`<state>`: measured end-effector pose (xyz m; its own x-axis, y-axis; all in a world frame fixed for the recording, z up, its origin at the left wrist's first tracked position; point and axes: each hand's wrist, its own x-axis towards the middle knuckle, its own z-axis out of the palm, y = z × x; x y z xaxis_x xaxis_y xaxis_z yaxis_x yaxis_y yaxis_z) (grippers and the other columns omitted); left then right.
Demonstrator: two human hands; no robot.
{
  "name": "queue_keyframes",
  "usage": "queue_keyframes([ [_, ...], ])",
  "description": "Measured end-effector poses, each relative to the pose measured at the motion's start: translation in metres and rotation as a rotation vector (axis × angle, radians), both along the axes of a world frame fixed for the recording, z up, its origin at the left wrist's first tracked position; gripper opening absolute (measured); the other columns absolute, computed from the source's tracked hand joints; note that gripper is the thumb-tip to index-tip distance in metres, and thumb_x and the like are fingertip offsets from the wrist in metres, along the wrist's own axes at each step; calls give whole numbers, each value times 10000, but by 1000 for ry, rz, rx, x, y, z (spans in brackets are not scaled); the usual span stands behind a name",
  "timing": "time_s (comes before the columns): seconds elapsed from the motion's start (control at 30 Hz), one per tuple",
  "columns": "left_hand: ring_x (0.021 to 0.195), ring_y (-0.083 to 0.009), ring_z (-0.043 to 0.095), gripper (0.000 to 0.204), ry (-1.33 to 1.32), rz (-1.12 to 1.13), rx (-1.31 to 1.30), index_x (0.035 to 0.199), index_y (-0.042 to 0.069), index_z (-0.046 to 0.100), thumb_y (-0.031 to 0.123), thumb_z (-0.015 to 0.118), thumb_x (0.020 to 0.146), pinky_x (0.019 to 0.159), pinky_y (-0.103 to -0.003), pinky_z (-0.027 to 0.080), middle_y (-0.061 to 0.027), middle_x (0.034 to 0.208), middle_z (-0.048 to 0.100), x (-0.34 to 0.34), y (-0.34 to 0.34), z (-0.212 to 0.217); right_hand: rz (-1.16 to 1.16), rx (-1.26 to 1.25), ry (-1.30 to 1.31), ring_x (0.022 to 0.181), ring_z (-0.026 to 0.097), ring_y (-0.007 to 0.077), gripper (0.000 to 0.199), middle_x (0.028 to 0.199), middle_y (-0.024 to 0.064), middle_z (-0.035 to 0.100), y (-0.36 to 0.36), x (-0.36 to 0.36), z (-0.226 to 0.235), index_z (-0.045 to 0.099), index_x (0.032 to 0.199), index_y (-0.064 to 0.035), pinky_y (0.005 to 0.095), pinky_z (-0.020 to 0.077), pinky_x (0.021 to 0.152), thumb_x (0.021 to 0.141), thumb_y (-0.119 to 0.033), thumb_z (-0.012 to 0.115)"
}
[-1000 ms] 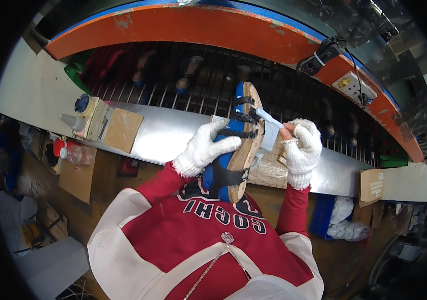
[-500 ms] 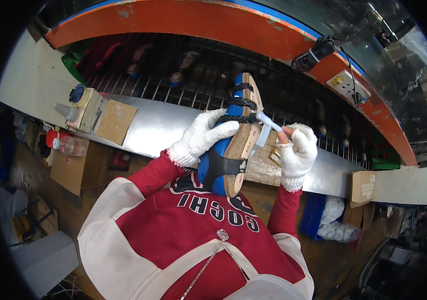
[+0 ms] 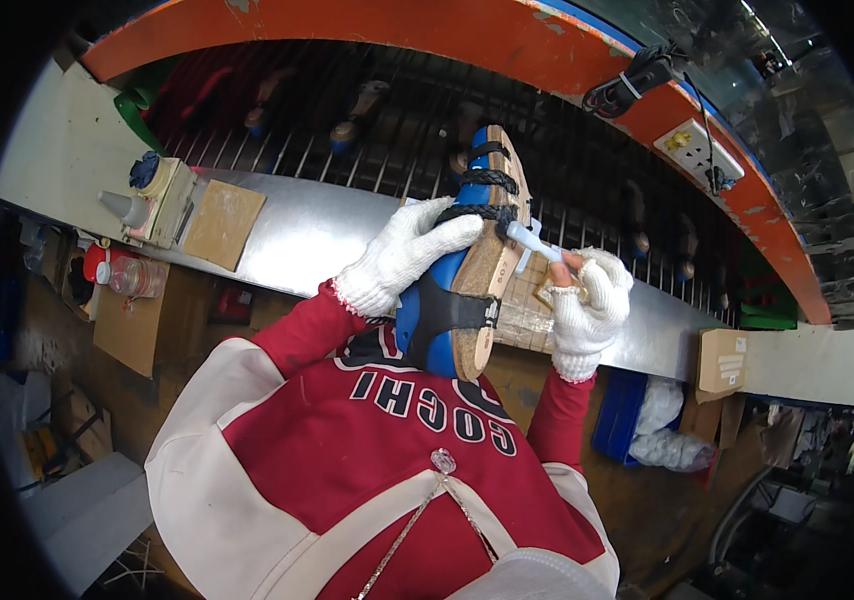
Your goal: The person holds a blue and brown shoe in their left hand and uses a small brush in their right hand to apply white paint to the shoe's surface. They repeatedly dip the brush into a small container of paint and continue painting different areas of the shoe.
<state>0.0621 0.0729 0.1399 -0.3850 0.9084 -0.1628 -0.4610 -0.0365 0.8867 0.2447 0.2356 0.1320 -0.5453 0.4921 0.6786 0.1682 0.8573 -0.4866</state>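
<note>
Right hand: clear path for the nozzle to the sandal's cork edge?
Probably yes. The right hand holds the small applicator bottle with its tip at the sandal's cork edge; the left hand grips the opposite side, nothing between.

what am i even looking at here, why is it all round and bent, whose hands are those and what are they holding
This is no machine: a person works with their own two hands, in white knit gloves. The single picture comes from a wide fisheye camera worn on the person's head, looking down, so straight edges curve near the rim.

The left hand grips a blue sandal form with black straps and a cork-coloured sole, held on edge. The right hand holds a small pale applicator, its tip at the sole's edge.

Below them runs a shiny metal ledge. On it, to the left, sit a small box with a cone-tipped bottle and a square of brown board. Behind is a rack of bars under a curved orange rim.
</note>
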Motion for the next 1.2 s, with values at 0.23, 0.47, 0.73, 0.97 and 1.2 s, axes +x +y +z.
queue_keyframes([
  [0.23,1108,-150,617,521,-32,37,65,1370,3,504,342,614,988,971,-307,513,-97,1251,622,10,-2,-8,-35,-266,92,818,586,193,185,875,68,652,2,-6,-6,749,892,-15,305,457,720,772,-128,834],
  [0.47,1089,-146,618,511,54,227,43,1351,-2,527,356,601,995,966,-308,506,-92,1222,638,10,-6,-16,138,-642,-26,773,569,136,184,859,61,625,-26,12,-8,729,905,38,283,437,661,837,-126,780],
  [0.73,1077,-162,616,559,108,277,11,1306,-20,562,377,701,937,961,-314,500,-117,1188,652,10,-11,-17,10,-462,-16,782,575,173,206,866,68,635,-36,-8,-12,760,927,-8,297,427,697,806,-165,817],
  [0.97,1080,-157,610,581,195,232,-5,1319,-10,568,381,723,919,952,-306,503,-121,1184,656,3,-11,-16,-88,-70,61,838,599,215,200,903,64,677,-26,-19,-14,774,908,-75,341,413,792,743,-157,852],
  [1.2,1082,-159,609,598,226,253,-32,1328,-44,553,357,722,916,951,-300,505,-130,1195,652,-7,-4,-19,-23,-97,-80,837,605,213,217,898,61,678,-21,-6,-18,771,900,-72,344,402,784,731,-177,858],
])
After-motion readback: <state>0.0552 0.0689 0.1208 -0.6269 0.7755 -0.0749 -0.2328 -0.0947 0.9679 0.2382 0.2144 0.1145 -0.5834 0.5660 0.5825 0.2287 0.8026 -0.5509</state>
